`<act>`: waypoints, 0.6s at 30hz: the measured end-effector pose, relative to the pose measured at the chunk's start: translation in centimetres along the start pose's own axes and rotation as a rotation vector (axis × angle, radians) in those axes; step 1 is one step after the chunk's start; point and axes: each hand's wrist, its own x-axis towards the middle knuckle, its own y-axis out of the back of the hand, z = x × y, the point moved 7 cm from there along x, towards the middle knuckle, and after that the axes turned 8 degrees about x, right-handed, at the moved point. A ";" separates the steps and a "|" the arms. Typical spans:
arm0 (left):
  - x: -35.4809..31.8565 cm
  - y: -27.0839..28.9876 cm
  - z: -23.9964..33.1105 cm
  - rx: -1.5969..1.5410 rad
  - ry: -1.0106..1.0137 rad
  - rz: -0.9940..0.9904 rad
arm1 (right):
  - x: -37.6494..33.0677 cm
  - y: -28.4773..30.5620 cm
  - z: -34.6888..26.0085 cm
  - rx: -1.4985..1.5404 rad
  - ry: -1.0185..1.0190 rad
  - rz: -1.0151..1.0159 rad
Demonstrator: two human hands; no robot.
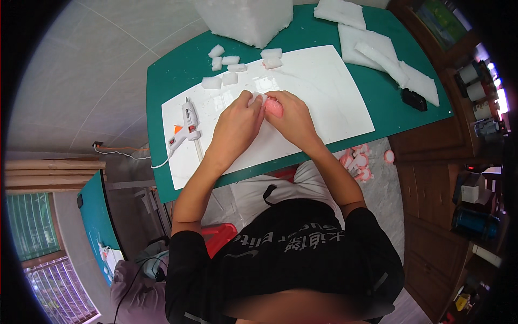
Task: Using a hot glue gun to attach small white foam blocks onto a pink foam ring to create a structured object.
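My two hands meet over the white sheet on the green table. My left hand is closed, its thumb and fingers pinching a small white foam piece. Wrapped round a pink, rounded piece are the fingers of my right hand. The white and pink pieces are side by side and seem to touch; fingers hide part of both. Just beyond my hands lie several small white foam blocks, and one of them has a pinkish edge.
A white glue gun lies left of my left forearm, its cable running off the table. A large foam block stands at the back. Foam slabs and a black object are at right. Pink-and-white pieces sit on the floor.
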 end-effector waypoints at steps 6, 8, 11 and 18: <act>0.3 0.1 -0.2 0.012 -0.007 0.007 | -0.2 1.8 1.3 0.145 0.040 -0.083; 0.5 0.2 -0.1 0.017 -0.022 0.019 | -0.6 3.9 3.2 0.337 -0.030 0.037; 0.8 0.4 0.0 0.021 -0.033 0.035 | -2.1 6.2 7.0 0.526 -0.215 0.324; 1.0 0.3 0.0 0.042 -0.034 -0.010 | -4.1 7.1 7.9 0.175 -0.172 0.346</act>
